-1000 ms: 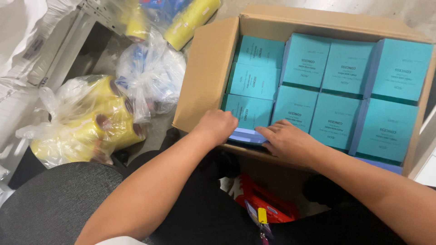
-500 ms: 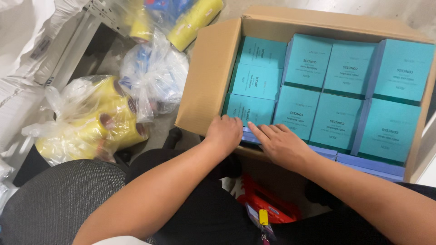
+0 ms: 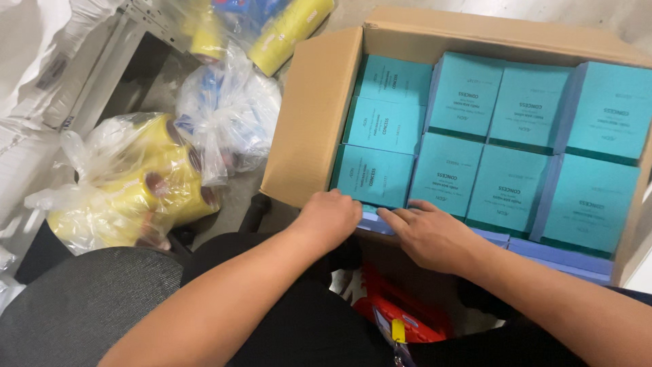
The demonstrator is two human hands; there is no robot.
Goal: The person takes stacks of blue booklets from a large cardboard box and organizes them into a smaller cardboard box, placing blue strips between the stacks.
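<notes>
Both hands [image 3: 333, 219] [image 3: 429, 234] at near edge of cardboard box [image 3: 309, 129], touching teal cartons [image 3: 372, 175].

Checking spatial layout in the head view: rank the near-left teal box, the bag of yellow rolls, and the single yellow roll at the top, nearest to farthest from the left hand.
1. Near-left teal box: directly above the left hand, touching its fingertips.
2. Bag of yellow rolls: on the floor to the hand's left.
3. Single yellow roll: by the frame's top edge, beyond the carton's left wall.

Single head-worn view, steeply downward and close over the cardboard carton [image 3: 319, 115] at lap height.
</notes>
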